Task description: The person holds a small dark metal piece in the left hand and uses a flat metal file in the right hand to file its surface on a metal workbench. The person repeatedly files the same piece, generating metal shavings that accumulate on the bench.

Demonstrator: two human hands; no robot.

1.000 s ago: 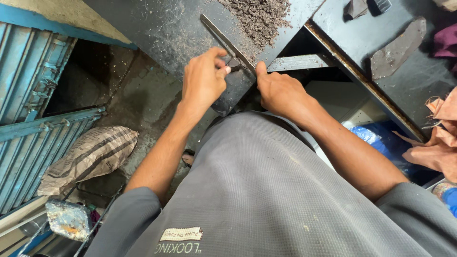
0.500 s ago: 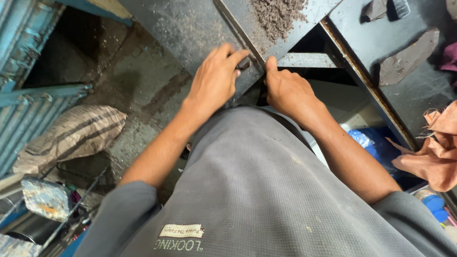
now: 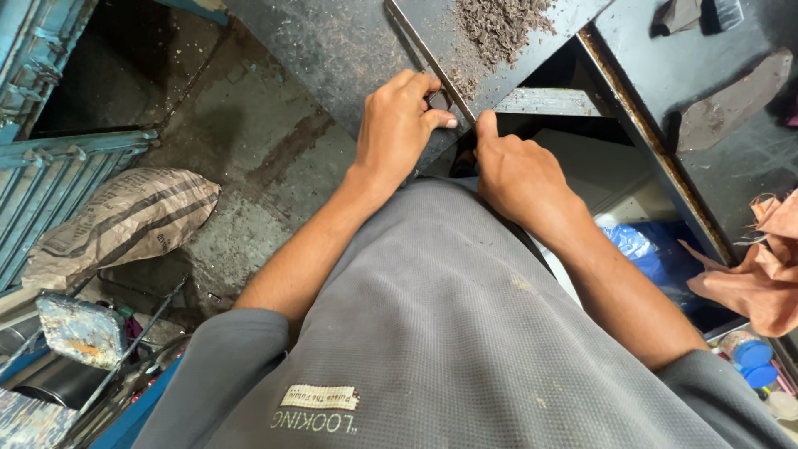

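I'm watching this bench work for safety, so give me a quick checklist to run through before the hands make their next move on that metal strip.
1. Left hand on the strip: ok, its fingers curl over the thin metal strip at the near end.
2. Right hand in place: ok, its thumb presses at the strip's near end.
3. Strip lying flat on the dark metal table: ok, as far as visible.
4. Pile of metal shavings away from the hands: ok, it lies beyond the strip.
5. Hand protection: not ok, both hands are bare.
6. What lies under the fingers: cannot tell, hidden.
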